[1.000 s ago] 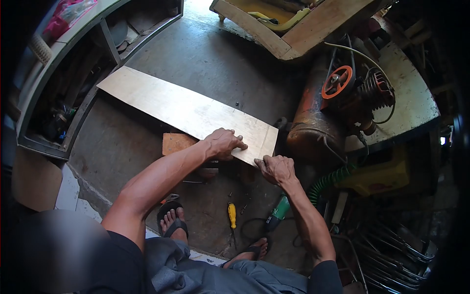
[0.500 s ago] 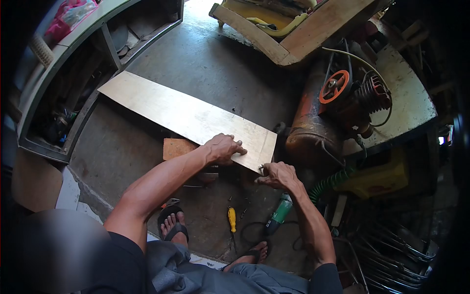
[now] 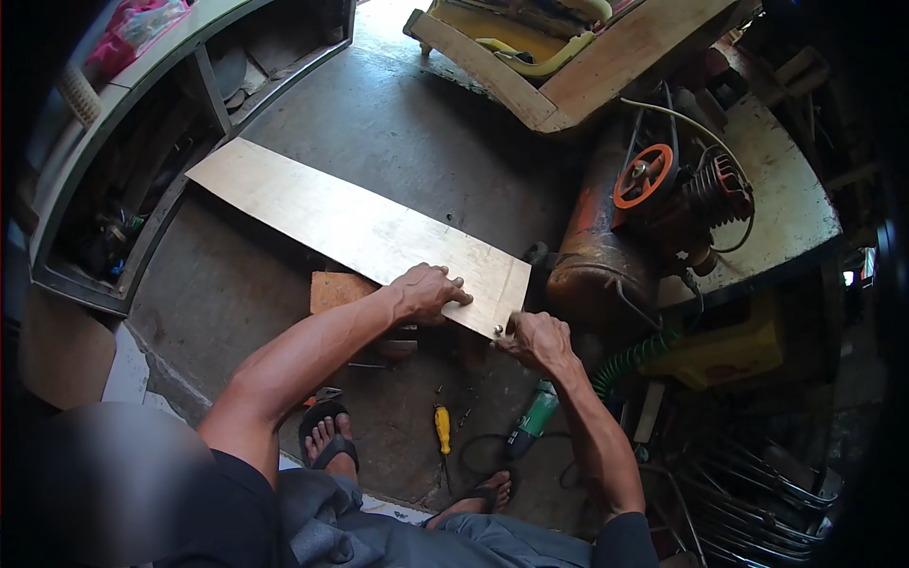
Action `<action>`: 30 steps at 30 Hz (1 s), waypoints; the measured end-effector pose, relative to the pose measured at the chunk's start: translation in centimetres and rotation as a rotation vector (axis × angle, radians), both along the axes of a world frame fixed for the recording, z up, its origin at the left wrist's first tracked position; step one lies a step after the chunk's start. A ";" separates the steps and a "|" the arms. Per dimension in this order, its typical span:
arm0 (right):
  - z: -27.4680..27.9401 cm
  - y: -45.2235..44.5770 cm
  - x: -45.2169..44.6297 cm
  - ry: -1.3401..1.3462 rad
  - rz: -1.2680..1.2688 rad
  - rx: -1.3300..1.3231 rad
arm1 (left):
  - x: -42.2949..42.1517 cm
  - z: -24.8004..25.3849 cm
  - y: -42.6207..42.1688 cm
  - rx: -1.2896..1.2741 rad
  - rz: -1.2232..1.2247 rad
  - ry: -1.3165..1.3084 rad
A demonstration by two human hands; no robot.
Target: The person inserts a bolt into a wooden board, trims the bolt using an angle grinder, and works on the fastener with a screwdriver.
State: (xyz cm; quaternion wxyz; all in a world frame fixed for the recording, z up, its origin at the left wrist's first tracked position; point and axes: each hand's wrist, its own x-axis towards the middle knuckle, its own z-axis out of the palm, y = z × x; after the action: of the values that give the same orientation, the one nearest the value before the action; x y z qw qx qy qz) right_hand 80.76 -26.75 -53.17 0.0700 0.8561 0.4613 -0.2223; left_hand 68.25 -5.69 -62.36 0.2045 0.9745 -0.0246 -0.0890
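A long pale wooden board (image 3: 350,222) lies slantwise in the middle of the view. My left hand (image 3: 426,292) rests on its near edge, fingers apart and a fingertip pressing the surface. At the board's right near corner is my right hand (image 3: 537,339), its fingers closed; what they grip is too small to make out. A small metal piece (image 3: 498,329) sits on the corner beside those fingers. Below the board's near edge, an orange-brown block (image 3: 336,291) shows partly behind my left forearm.
A yellow screwdriver (image 3: 443,431) and a green power tool (image 3: 537,414) lie on the floor near my feet. To the right stands a rusty compressor (image 3: 611,256) with a green coiled hose (image 3: 634,363). Open shelving (image 3: 142,161) is at the left, a wooden-sided box (image 3: 502,76) at the top.
My right hand has shifted slightly down off the board's corner, and the small metal piece there has come into view. My left hand keeps its place on the board.
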 end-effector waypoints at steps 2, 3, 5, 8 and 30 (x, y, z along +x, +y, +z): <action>-0.6 -0.6 0.7 0.017 0.036 -0.004 | 0.2 -0.5 0.0 0.012 -0.015 0.006; -0.8 -0.7 0.9 0.037 0.074 -0.002 | 0.2 -0.4 0.0 0.014 -0.015 0.005; -1.2 -0.7 0.8 0.039 0.040 0.039 | -0.1 -0.2 0.1 -0.001 -0.010 -0.022; -1.4 -1.4 0.6 0.045 0.057 0.125 | 0.3 -0.7 0.1 0.005 -0.022 0.006; -2.4 -2.1 0.4 -0.028 0.074 0.245 | 0.2 -0.8 0.2 0.020 -0.033 -0.023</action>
State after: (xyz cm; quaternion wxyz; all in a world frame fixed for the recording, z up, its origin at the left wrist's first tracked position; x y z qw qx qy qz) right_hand 81.16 -28.82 -55.59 -0.0203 0.8435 0.5154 -0.1496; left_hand 68.46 -5.53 -63.21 0.1932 0.9769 -0.0420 -0.0815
